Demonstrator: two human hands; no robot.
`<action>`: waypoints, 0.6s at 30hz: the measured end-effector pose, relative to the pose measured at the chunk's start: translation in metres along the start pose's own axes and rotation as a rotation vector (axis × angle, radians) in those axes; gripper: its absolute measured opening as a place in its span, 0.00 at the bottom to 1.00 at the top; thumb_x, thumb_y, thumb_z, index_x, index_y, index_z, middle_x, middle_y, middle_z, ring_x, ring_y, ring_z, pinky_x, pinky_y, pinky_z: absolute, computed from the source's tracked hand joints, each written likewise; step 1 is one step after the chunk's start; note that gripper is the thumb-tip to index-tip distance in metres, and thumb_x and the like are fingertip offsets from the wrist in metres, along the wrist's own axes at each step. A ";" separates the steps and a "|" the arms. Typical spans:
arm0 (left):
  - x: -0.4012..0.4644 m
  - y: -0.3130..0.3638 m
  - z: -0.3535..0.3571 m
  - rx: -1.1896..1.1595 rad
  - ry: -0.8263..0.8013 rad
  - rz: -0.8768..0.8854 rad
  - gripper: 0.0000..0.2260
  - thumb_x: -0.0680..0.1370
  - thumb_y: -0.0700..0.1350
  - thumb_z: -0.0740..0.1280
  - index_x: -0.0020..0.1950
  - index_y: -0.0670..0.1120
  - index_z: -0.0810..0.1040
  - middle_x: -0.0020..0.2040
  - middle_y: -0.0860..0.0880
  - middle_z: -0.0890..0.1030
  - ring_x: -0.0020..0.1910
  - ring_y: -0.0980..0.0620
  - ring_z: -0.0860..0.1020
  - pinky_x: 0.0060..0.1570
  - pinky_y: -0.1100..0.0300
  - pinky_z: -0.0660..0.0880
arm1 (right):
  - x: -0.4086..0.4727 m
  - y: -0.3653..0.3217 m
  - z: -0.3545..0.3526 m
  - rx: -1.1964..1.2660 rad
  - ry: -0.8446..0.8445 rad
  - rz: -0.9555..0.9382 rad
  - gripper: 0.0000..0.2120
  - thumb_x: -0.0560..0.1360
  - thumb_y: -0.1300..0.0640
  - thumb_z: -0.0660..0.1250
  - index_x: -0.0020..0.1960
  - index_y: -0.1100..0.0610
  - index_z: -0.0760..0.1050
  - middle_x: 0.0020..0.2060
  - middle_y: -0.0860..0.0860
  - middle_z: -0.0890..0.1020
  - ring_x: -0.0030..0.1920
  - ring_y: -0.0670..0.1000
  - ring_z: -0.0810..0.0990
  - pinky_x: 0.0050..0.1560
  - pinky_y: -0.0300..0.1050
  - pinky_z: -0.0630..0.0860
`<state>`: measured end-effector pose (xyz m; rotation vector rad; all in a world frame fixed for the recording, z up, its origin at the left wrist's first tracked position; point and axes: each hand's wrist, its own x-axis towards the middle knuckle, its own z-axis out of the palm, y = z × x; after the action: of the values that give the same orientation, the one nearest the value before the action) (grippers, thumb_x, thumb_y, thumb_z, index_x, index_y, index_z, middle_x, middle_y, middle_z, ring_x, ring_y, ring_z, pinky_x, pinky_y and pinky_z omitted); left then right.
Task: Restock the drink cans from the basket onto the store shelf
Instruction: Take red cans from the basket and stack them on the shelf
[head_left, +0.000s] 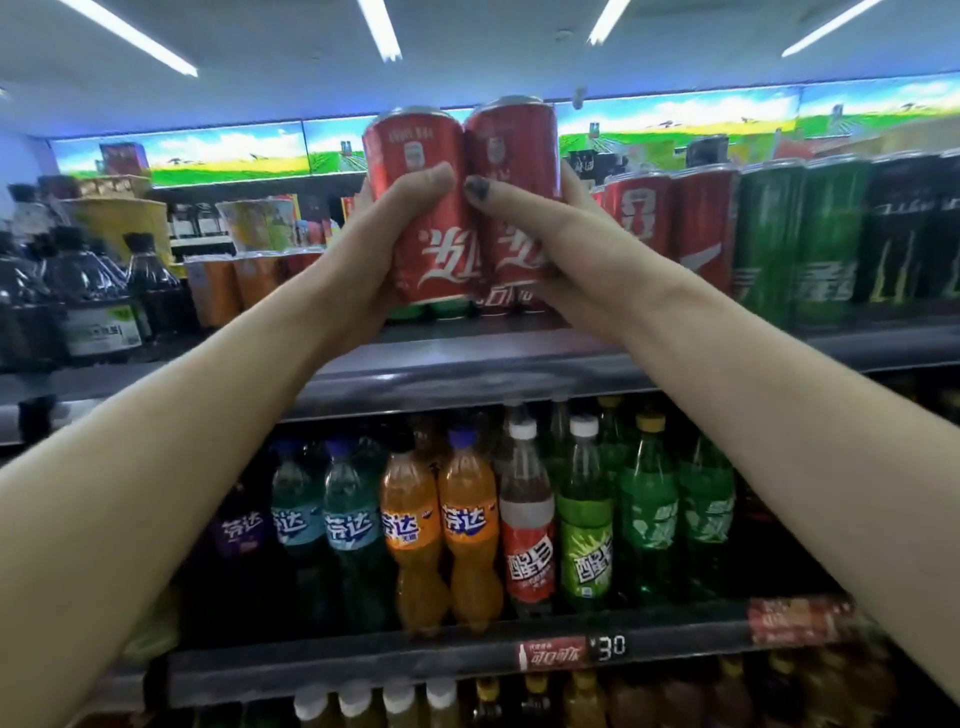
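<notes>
Two red drink cans are held side by side, touching, above the front of the upper shelf (467, 364). My left hand (379, 249) grips the left red can (415, 156), thumb across its front. My right hand (550, 244) grips the right red can (511, 150), thumb on its front and fingers behind. Both cans are upright, raised a little above the shelf surface. The basket is not in view.
More red cans (670, 218), green cans (800, 239) and black cans (904, 228) stand in rows to the right on the same shelf. Orange cans (228, 286) and dark bottles (88, 301) stand to the left. Soda bottles (467, 519) fill the shelf below.
</notes>
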<state>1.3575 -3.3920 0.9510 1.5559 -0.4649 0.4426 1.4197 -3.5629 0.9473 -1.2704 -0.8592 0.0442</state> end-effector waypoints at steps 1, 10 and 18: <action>0.006 -0.003 -0.005 0.003 -0.003 -0.025 0.41 0.69 0.57 0.75 0.77 0.42 0.68 0.66 0.38 0.82 0.61 0.40 0.84 0.55 0.48 0.83 | 0.010 0.005 -0.001 0.012 -0.005 0.016 0.32 0.74 0.56 0.78 0.74 0.54 0.67 0.61 0.59 0.84 0.60 0.61 0.85 0.63 0.63 0.80; 0.051 -0.050 -0.043 -0.042 -0.055 -0.169 0.34 0.75 0.53 0.75 0.77 0.41 0.69 0.60 0.39 0.85 0.53 0.43 0.86 0.51 0.50 0.83 | 0.052 0.046 0.002 -0.042 0.075 0.113 0.40 0.73 0.36 0.73 0.77 0.51 0.61 0.60 0.60 0.84 0.57 0.62 0.86 0.58 0.67 0.80; 0.058 -0.062 -0.059 0.273 -0.164 -0.158 0.38 0.71 0.56 0.80 0.76 0.54 0.65 0.64 0.44 0.83 0.59 0.46 0.85 0.59 0.48 0.82 | 0.058 0.053 -0.011 -0.239 0.105 0.191 0.53 0.62 0.24 0.72 0.78 0.49 0.60 0.61 0.55 0.85 0.61 0.58 0.84 0.70 0.67 0.72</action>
<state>1.4405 -3.3327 0.9327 1.8875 -0.4150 0.2648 1.4890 -3.5260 0.9331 -1.5627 -0.6641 0.0267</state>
